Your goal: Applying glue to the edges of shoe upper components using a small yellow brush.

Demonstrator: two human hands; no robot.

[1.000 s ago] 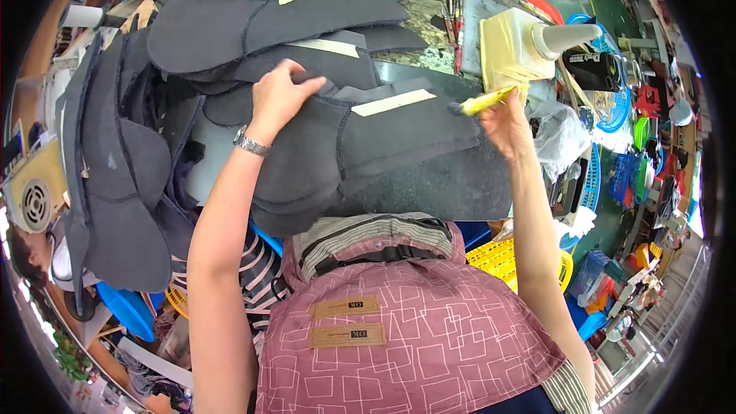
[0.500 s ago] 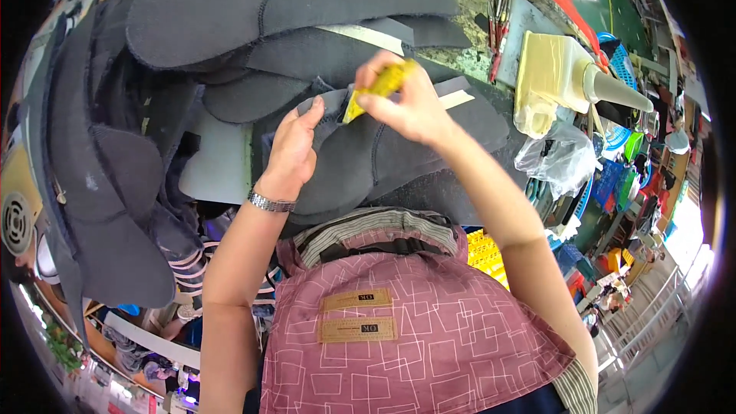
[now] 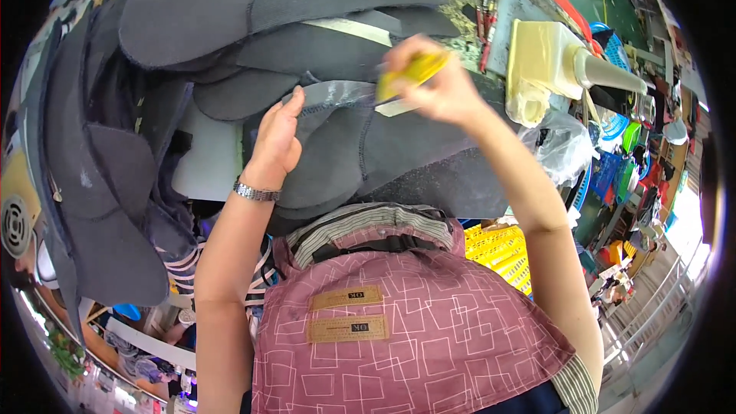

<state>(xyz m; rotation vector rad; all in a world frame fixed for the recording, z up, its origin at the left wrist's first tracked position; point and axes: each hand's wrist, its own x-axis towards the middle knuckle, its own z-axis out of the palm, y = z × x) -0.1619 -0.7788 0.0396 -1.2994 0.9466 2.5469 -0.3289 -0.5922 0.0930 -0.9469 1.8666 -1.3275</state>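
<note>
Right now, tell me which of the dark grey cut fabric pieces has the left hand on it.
The dark grey stitched-edge piece on top of the nearest stack, beneath the left hand. The right hand holds a yellow brush over its shiny upper edge; the others lie untouched.

2 bare hands [image 3: 277, 138], 1 yellow flat tool [image 3: 410, 75], 1 cream plastic jug [image 3: 540, 69], 1 yellow plastic crate [image 3: 502, 249].

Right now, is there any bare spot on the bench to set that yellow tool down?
Barely. The dark grey fabric pieces cover the bench. One pale patch shows left of the left hand. The right hand holds the yellow tool. Around the cream glue container, tools crowd.
</note>
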